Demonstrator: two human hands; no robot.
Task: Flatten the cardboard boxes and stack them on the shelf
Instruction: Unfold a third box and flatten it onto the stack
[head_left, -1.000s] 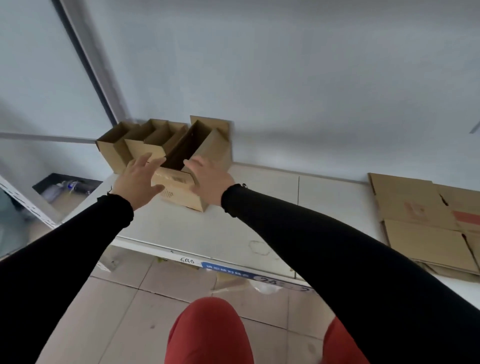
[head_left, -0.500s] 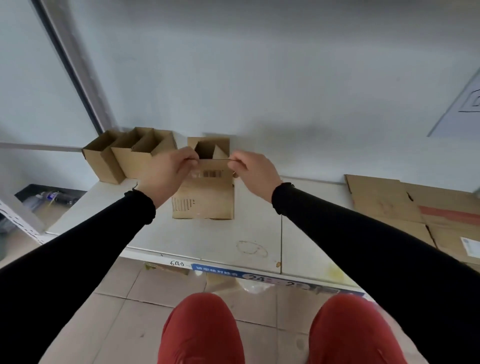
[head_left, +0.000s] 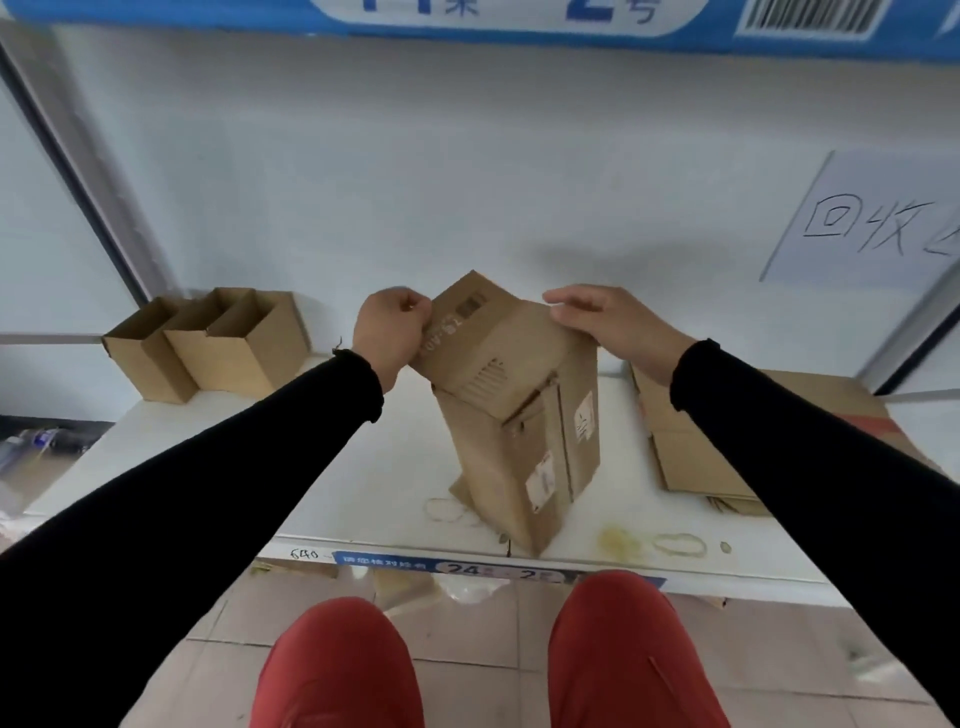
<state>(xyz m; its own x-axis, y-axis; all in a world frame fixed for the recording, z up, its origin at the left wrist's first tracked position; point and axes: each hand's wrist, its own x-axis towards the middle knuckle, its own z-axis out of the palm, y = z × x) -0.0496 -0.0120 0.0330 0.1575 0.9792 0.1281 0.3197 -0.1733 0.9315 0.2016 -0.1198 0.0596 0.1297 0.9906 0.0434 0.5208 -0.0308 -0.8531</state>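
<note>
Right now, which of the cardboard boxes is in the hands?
The box at mid-shelf, held by the left hand and right hand. The three open boxes at the left end stand untouched; the flattened stack lies right.

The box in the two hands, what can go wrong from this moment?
1. The cardboard box stands tilted with its bottom corner near the shelf front edge; it may slide off to the floor.
2. The left hand pinches only a top corner and the right hand rests over the other edge; this grip may slip.
3. Its labels or tape may resist the folding.
</note>
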